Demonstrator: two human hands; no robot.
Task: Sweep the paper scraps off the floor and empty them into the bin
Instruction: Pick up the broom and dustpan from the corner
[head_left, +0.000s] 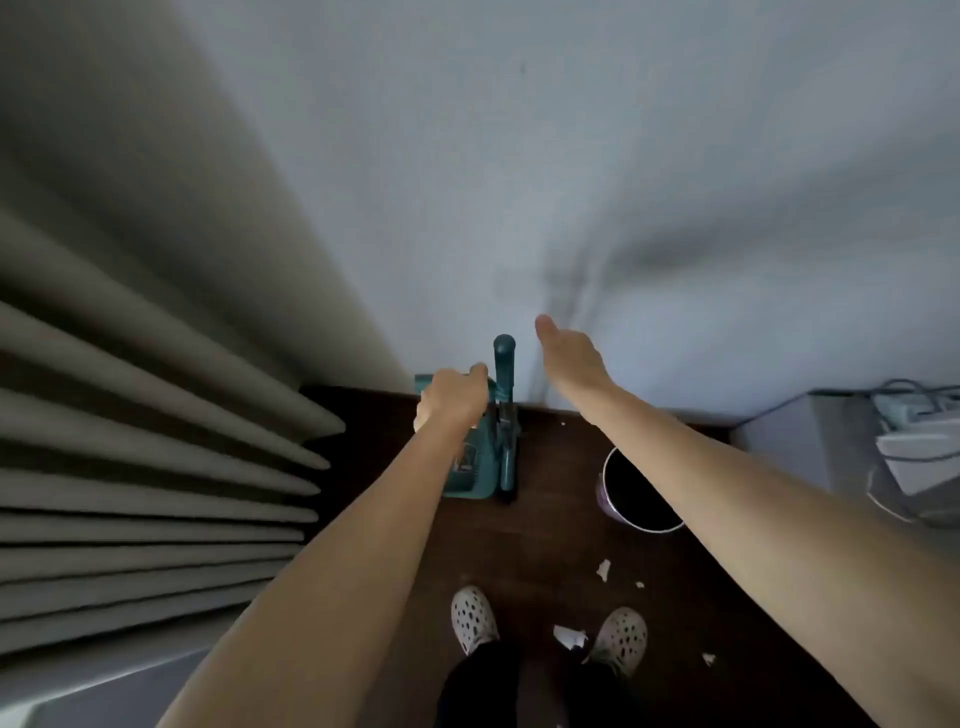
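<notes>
**Broom handle standing just left of the open right hand**

While the left hand (452, 397) is closing around the teal dustpan handle (423, 382) by the wall, the right hand (569, 353) is hanging open and empty in the air, fingers stretched toward the wall, gripping nothing. Just to the left of that open hand, between the two hands, the teal broom handle (505, 364) is standing nearly upright, its long axis running from the rounded top down to the dark floor (545, 545), where the dustpan (467, 467) is sitting beside it. Both hands are close to the handle; the left hand is already occupied, so the free right hand is looking like the one to take it, with a short sideways reach to the left and a wrap around the vertical shaft.

Below and to the right of the right hand, under its forearm, the bin (631, 491) is standing open on the floor. Much nearer the person than either hand, paper scraps (602, 569) are lying white around the two shoes (472, 618), one larger piece (569, 636) between them. Sweeping is therefore not yet started, by my reading; the tools are only being collected.
</notes>
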